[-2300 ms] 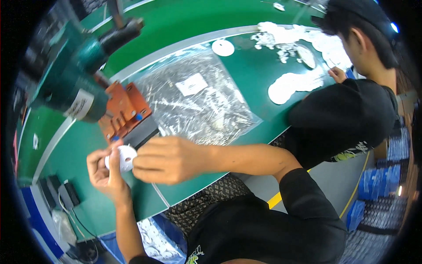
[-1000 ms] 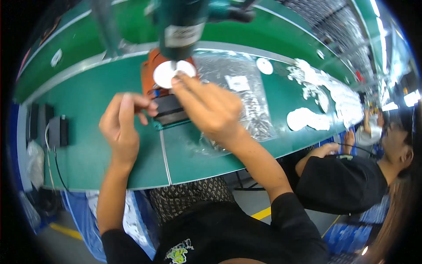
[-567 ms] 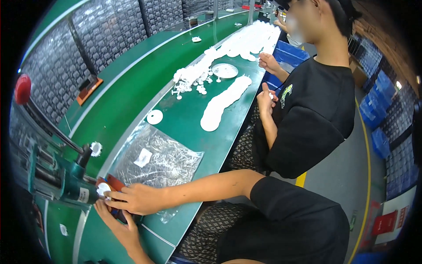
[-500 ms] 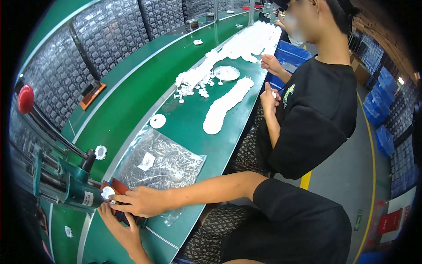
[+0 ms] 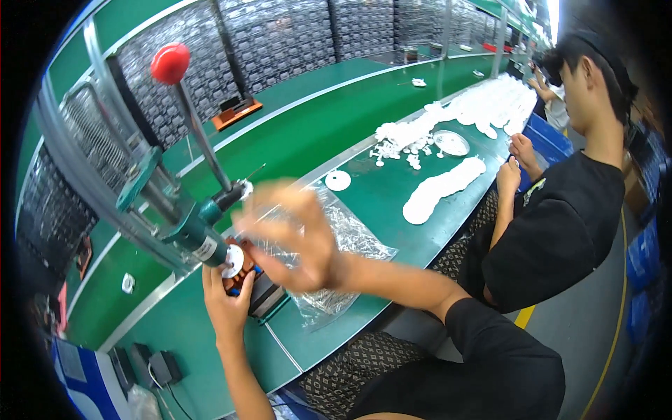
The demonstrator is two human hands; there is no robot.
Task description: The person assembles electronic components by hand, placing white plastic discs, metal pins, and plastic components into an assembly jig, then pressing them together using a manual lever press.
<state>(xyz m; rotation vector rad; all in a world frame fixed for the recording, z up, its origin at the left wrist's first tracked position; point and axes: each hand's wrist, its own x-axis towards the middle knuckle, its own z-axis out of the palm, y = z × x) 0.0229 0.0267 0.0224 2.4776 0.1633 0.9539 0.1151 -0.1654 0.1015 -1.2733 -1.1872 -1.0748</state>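
A green hand press [image 5: 183, 222] with a red ball knob [image 5: 170, 63] on its lever stands at my left. Under its ram sits a round white plastic disc [image 5: 234, 260] on a reddish-brown fixture [image 5: 231, 283]. My left hand [image 5: 225, 301] grips the fixture's near side, thumb and forefinger on either side of it. Raised beside the press, my right hand [image 5: 297, 234] is smeared by motion. Its fingers look bent, but whether anything is in them cannot be made out. Below the right forearm lies a clear plastic bag [image 5: 357, 238] of thin metal pins.
A single white disc [image 5: 337, 180] lies beyond the bag. Farther along are a row of overlapping discs [image 5: 441, 192], a heap of white parts [image 5: 483, 105] and a round dish [image 5: 451, 143]. A co-worker [image 5: 560, 217] sits at the right. Black adapters [image 5: 164, 366] lie near left.
My right hand has lifted off the disc and moved up and away from the press. My left hand stays at the fixture. The whole view has swung left.
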